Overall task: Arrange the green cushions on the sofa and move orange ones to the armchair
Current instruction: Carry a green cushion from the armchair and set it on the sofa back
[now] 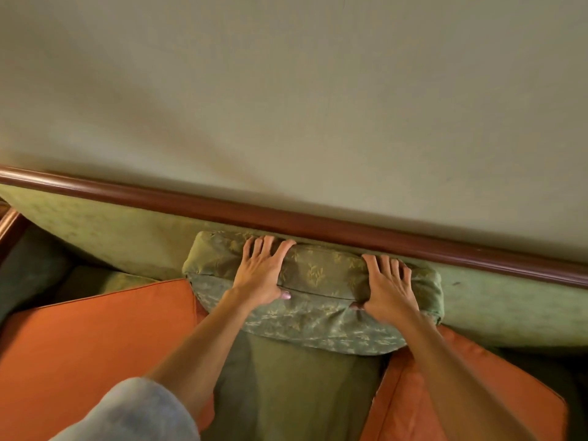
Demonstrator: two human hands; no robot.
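A plain beige wall [286, 90] fills the upper half of the view. Below it the sofa [105, 227] is seen, its pale green patterned back topped by a dark polished wooden rail [318, 222]. On the olive seat two orange cushions are laid: one [95, 338] at the left, another [471, 393] at the right, with a strip of seat between them. A green cushion [321, 281] with a leaf pattern is stood upright against the sofa back, between the orange ones. Its top edge is gripped by both hands: the left hand [261, 275] and the right hand [388, 288] are each clamped on it, fingers spread over the top, thumbs pressed into the front. A grey sleeve [140, 412] is seen at the lower left.
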